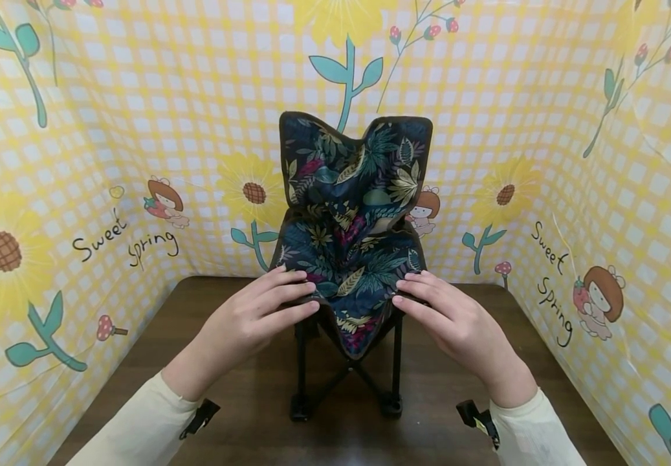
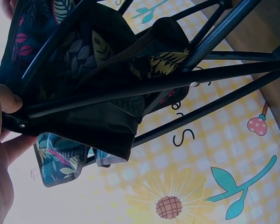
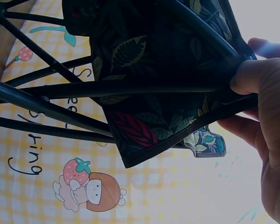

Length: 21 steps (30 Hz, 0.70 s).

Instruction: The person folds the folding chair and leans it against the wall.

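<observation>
A small folding chair [image 1: 341, 259] with dark leaf-patterned fabric stands upright and unfolded in the head view. Its backrest [image 1: 335, 162] faces me, and the front edge of the seat sags in a V. At the seat's front left corner, my left hand [image 1: 248, 310] lays its fingers over the fabric. The left wrist view shows its thumb [image 2: 10, 99] against the frame at that corner, gripping it. My right hand [image 1: 463, 323] holds the front right corner likewise, its thumb [image 3: 247, 77] pressed against the frame tube in the right wrist view.
Black crossed legs [image 1: 351, 367] carry the chair on a brown wooden tabletop [image 1: 224, 401]. A yellow checked cloth [image 1: 207, 97] with flower prints surrounds the table at the back and both sides, close behind the chair.
</observation>
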Motion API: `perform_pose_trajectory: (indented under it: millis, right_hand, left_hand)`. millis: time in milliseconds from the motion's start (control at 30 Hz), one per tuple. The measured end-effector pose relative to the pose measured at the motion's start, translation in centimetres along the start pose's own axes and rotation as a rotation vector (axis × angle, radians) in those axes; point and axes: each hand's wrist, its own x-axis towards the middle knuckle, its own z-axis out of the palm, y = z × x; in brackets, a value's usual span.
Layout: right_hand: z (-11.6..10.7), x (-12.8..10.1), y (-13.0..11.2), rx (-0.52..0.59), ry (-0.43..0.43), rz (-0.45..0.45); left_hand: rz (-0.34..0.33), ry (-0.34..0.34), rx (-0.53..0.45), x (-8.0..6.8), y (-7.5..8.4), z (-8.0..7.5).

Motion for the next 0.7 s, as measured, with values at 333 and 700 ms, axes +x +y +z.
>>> perform_pose_trajectory:
  millis: [333,700]
  right_hand:
    - [-0.12,0.57,0.05,0.008,-0.001,0.003]
    - [-0.07,0.88,0.05,0.006,0.007,0.003]
  left_hand:
    - [-0.012,-0.019,-0.003,0.47,-0.08,0.01]
    - [0.007,-0.004,0.018,1.04,-0.14,0.24]
